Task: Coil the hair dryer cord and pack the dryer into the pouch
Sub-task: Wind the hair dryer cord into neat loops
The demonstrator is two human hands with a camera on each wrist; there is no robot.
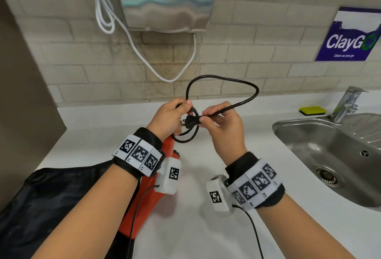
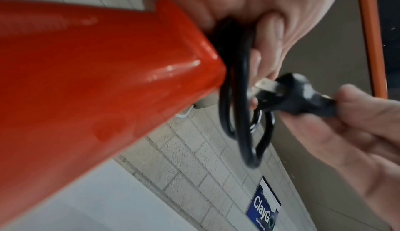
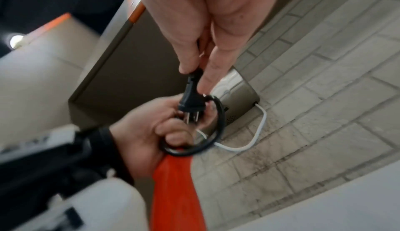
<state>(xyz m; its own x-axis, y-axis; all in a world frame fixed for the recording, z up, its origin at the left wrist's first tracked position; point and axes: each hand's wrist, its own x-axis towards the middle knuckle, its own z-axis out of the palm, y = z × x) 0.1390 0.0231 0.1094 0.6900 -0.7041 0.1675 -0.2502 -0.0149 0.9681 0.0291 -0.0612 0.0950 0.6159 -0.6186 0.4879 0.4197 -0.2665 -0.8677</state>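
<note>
Left hand (image 1: 169,117) grips dryer (image 1: 144,194) handle plus cord (image 1: 222,82) loops; right hand (image 1: 221,123) pinches cord behind plug (image 1: 190,122), free loop at 12 o'clock. Cord looks stiff, springy: hold near plug.

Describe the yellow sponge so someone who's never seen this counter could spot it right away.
Start at the steel sink on the right side of the white counter, then find the chrome tap behind it. The sponge lies flat on the ledge just left of the tap's base. It is the only bright yellow thing there, with a dark green layer underneath.
</note>
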